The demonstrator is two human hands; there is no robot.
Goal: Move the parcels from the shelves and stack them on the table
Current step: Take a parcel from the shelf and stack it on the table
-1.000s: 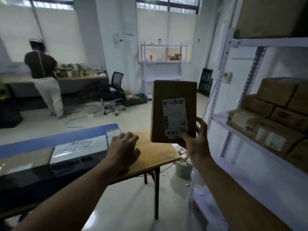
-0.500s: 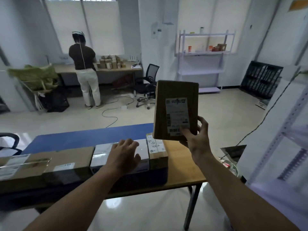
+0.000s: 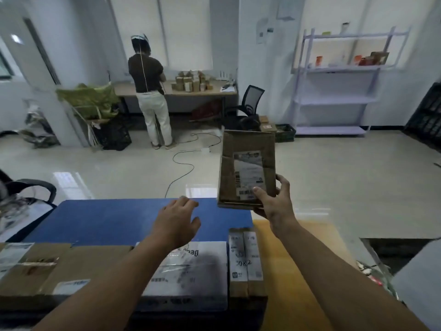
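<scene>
My right hand (image 3: 272, 201) grips the near corner of a flat brown parcel (image 3: 247, 168), thumb on its label, holding it upright above the far edge of the table (image 3: 286, 259). My left hand (image 3: 177, 220) hovers, fingers loosely spread, over the blue mat (image 3: 119, 220), just beyond the row of parcels (image 3: 191, 271).

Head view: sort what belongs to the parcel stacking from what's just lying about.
Job: held parcel, right hand, left hand, white parcel, narrow parcel, brown parcel, table.
Lying about: office chair, floor cable, far shelf unit, green sack.
</scene>
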